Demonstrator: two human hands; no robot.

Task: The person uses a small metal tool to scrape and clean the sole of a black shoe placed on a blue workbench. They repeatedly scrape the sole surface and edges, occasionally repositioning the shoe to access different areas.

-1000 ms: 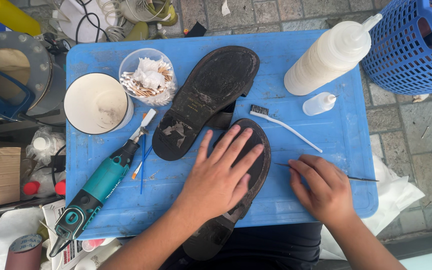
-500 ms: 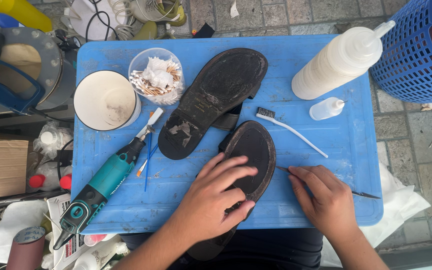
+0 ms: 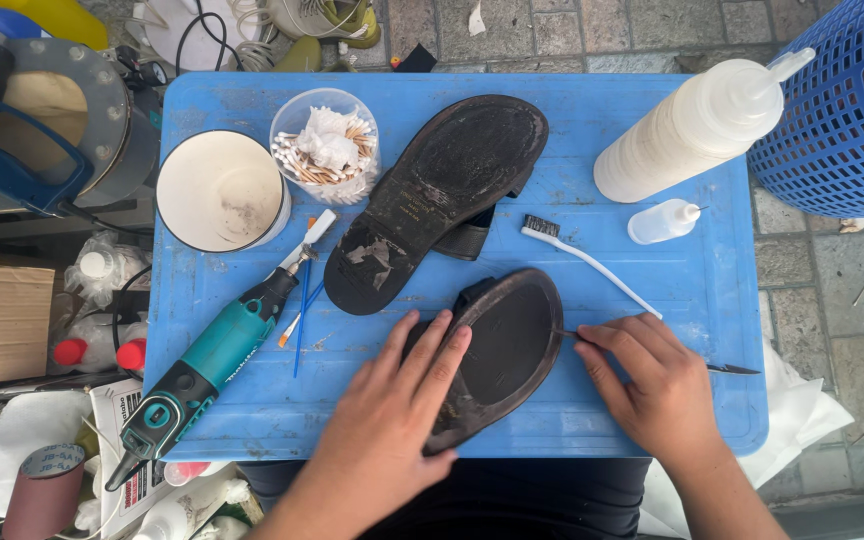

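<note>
The left hand (image 3: 392,420) lies flat, palm down, fingers (image 3: 442,355) spread wide and pressed on the near half of a dark shoe sole (image 3: 502,350) that rests bottom-up at the near middle of the blue bench (image 3: 652,420). The hand pins the sole rather than gripping it. The right hand (image 3: 657,385) sits just right of the sole, its fingers pinched narrow around a thin dark blade (image 3: 732,369); the blade's tip touches the sole's right edge, while its other end pokes out past the hand to the right.

Just beyond, toward the far middle, a second shoe (image 3: 442,195) lies sole-up and slanted, with pale worn patches near its left end. A white-handled brush with dark bristles (image 3: 582,258) lies between the two shoes and the right hand. To the far right stands a large white squeeze bottle (image 3: 692,125) on its side, with a small clear dropper bottle (image 3: 662,221) near it, and a blue plastic basket (image 3: 842,110) beyond the bench edge.

On the left lie a teal and black rotary tool (image 3: 212,360), slanted, with thin blue sticks (image 3: 302,310) just beside it. Farther off sit a round white tub (image 3: 220,190) and a clear cup of cotton swabs (image 3: 324,145).
</note>
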